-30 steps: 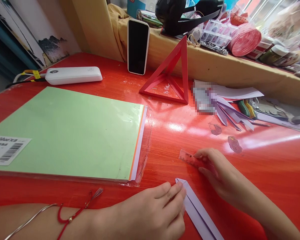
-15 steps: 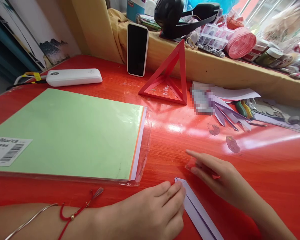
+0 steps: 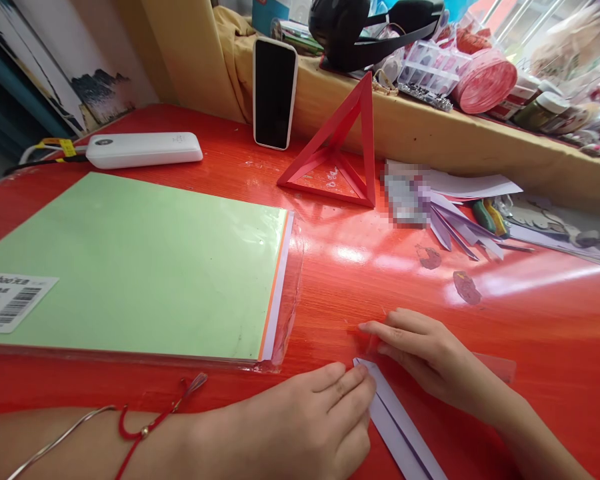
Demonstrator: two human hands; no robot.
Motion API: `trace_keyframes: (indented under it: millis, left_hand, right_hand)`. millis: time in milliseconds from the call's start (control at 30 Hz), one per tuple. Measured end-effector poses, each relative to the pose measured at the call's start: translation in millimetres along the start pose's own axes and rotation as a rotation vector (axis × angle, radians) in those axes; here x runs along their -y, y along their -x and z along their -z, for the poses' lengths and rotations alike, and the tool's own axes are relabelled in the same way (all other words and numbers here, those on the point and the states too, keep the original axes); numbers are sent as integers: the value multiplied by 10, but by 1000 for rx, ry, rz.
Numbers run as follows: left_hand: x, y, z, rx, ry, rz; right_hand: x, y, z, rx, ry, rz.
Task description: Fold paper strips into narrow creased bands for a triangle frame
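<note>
A lilac folded paper strip (image 3: 405,427) lies slantwise on the red table, with a lengthwise fold line along it. My left hand (image 3: 325,420) presses its upper end, fingers together and curled over the edge; the thumb side is partly hidden. Just right of the strip's tip, my right hand (image 3: 430,353) holds a see-through plastic strip (image 3: 497,367) low over the table. Part of this strip pokes out behind the hand and a faint bit shows near the fingertips; the rest is covered. Whether it touches the paper I cannot tell.
Left of my hands lies a pack of green-topped coloured paper (image 3: 145,267). Behind stand a red paper pyramid frame (image 3: 325,193) and a phone (image 3: 275,93). A white power bank (image 3: 145,150) is at back left, lilac paper strips (image 3: 460,230) at back right.
My right hand has moved slightly left, towards the paper strip's tip, and turned flatter; the clear plastic now shows behind it. My left hand stays on the paper.
</note>
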State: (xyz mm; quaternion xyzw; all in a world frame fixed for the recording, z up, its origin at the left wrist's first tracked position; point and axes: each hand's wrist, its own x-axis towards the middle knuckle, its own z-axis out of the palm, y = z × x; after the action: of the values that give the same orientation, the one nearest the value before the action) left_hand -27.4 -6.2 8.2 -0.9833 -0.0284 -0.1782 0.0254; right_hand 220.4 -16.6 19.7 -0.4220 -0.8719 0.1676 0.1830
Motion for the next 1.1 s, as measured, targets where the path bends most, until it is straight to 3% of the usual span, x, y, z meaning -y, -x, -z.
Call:
trace_keyframes:
  millis: [200, 333, 800, 1100]
  left_hand:
    - [14, 15, 2, 5, 29, 4]
    - [-2, 22, -1, -7, 31, 8]
    - [-8, 7, 51, 27, 31, 9]
    - [-53, -6, 47, 48, 95, 23]
  right_hand:
    - [-26, -18, 9, 99, 12, 67]
    - [-4, -47, -9, 95, 7, 75]
    - [126, -152, 20, 201, 33, -25]
    - [224, -198, -65, 129, 93, -33]
